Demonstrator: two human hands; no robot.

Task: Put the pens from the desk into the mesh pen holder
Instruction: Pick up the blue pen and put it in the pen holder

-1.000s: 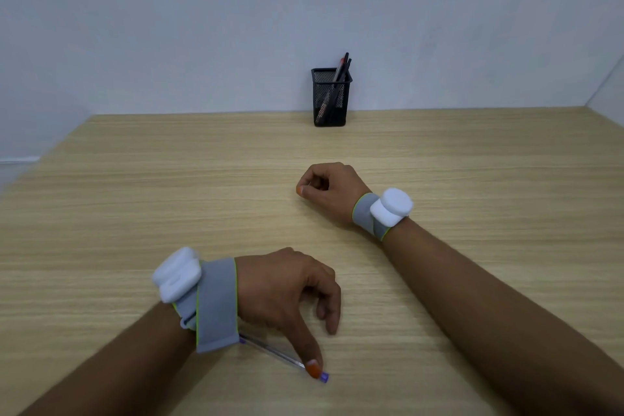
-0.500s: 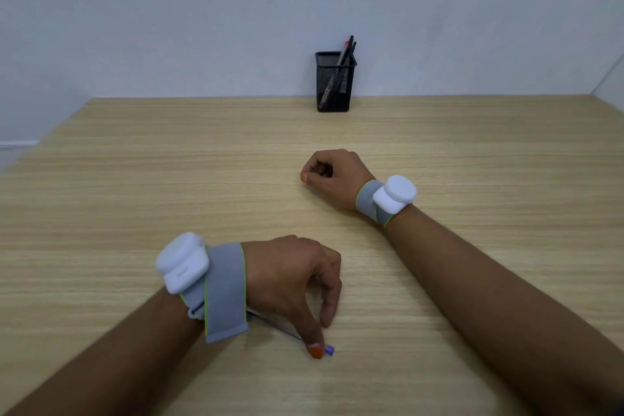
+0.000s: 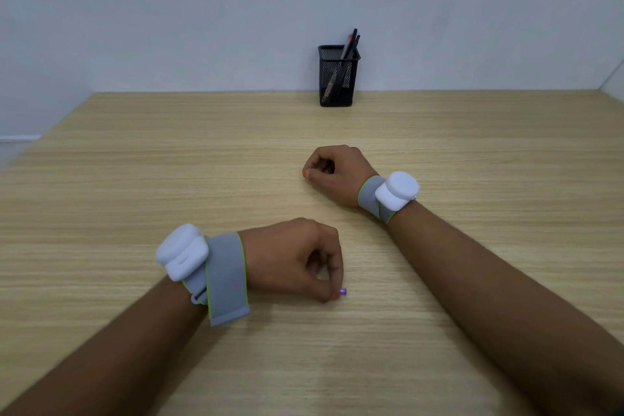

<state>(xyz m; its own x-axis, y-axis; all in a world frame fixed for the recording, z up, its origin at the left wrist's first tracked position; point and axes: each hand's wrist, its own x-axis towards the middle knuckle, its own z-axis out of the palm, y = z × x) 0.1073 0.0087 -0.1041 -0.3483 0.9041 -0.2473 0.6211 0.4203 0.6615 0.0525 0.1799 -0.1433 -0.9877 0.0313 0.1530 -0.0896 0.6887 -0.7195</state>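
A black mesh pen holder [image 3: 337, 78] stands at the back of the wooden desk [image 3: 135, 162], against the wall. Two or three pens [image 3: 350, 44] lean in it. My left hand [image 3: 293, 260] sits low in the middle of the desk, its fingers pinched on a pen with a blue end cap [image 3: 343, 291]. Only that cap shows; the rest of the pen is hidden under the hand and wrist. My right hand [image 3: 334, 172] rests on the desk farther back, curled into a loose fist with nothing visible in it.
Both wrists wear grey straps with white devices [image 3: 182, 252] [image 3: 396, 191]. A pale wall runs behind the desk, and a side wall meets it at the far right. The desk's left edge slants away at the upper left.
My left hand has closed around the pen and drawn it up; the clear barrel that showed under the wrist is now hidden. The right hand has stayed still. The view has tilted slightly.
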